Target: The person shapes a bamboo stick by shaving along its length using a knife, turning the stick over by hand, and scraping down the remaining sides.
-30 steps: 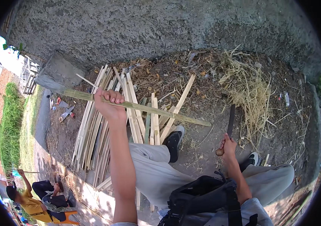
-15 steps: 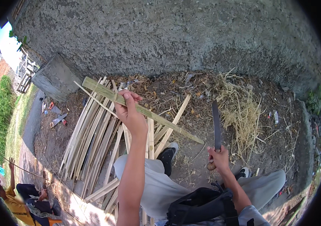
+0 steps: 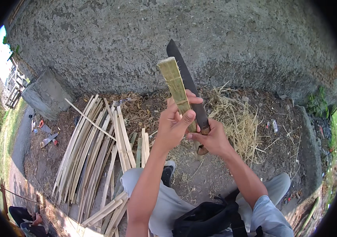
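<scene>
My left hand (image 3: 175, 121) is closed round a greenish split bamboo strip (image 3: 173, 81), which points up and away from me with its cut end uppermost. My right hand (image 3: 213, 139) grips the handle of a machete (image 3: 190, 81) with a long dark blade. The blade runs close along the right side of the strip and its tip reaches past the strip's end. Whether blade and bamboo touch I cannot tell. Both hands are close together in front of me, and the strip's lower end is partly hidden behind them.
A pile of split bamboo strips (image 3: 82, 150) lies to my left. Dry shavings (image 3: 239, 130) are heaped at the right. Beyond stands a rough concrete wall (image 3: 136, 47). Handsaws (image 3: 49, 139) lie on the far-left ground. Another person (image 3: 23, 215) sits at the lower left.
The bamboo strip has swung from slanting across my front to pointing upward. The machete has risen and moved left beside it, bringing my hands together.
</scene>
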Available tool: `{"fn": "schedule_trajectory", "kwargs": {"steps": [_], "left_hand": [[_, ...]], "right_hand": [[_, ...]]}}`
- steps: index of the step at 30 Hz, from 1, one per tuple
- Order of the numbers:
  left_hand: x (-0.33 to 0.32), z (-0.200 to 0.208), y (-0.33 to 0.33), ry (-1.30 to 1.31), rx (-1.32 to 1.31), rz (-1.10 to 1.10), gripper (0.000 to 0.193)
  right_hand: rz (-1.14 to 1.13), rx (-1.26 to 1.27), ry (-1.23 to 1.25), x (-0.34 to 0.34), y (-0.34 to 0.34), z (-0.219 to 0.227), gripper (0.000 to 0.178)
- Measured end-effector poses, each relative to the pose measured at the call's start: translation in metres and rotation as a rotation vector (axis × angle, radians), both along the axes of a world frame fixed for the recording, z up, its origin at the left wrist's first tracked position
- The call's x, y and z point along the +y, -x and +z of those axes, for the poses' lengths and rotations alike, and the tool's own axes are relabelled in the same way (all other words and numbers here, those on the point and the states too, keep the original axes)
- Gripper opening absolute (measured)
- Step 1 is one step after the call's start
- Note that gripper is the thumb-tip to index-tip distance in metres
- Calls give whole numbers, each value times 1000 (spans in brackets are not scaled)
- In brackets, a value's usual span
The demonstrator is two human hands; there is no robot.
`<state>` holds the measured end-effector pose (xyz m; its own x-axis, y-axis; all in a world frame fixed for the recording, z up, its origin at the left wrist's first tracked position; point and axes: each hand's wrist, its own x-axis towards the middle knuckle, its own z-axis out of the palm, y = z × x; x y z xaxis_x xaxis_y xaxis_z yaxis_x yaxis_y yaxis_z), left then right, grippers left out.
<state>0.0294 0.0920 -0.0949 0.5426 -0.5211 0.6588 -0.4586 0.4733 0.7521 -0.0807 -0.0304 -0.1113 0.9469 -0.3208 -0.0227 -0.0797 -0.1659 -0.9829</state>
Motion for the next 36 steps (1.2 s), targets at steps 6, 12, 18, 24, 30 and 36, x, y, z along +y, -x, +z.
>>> {"fn": "schedule_trajectory", "kwargs": {"steps": [6, 12, 18, 24, 30, 36], "left_hand": [[-3, 5, 11, 186, 226, -9, 31], [-1, 11, 16, 236, 213, 92, 19], [1, 12, 15, 272, 254, 93, 16], [0, 9, 16, 159, 179, 205, 24], [16, -24, -10, 9, 234, 357, 39], [29, -39, 3, -312, 328, 401, 28]], "right_hand": [[-94, -165, -42, -3, -6, -18, 25], [-74, -158, -57, -4, -6, -25, 24], [-77, -143, -7, -6, -9, -32, 26], [-132, -151, -23, -3, -5, -21, 28], [-583, -416, 33, -51, 26, 36, 29], [-878, -1107, -189, -151, 87, 81, 31]]}}
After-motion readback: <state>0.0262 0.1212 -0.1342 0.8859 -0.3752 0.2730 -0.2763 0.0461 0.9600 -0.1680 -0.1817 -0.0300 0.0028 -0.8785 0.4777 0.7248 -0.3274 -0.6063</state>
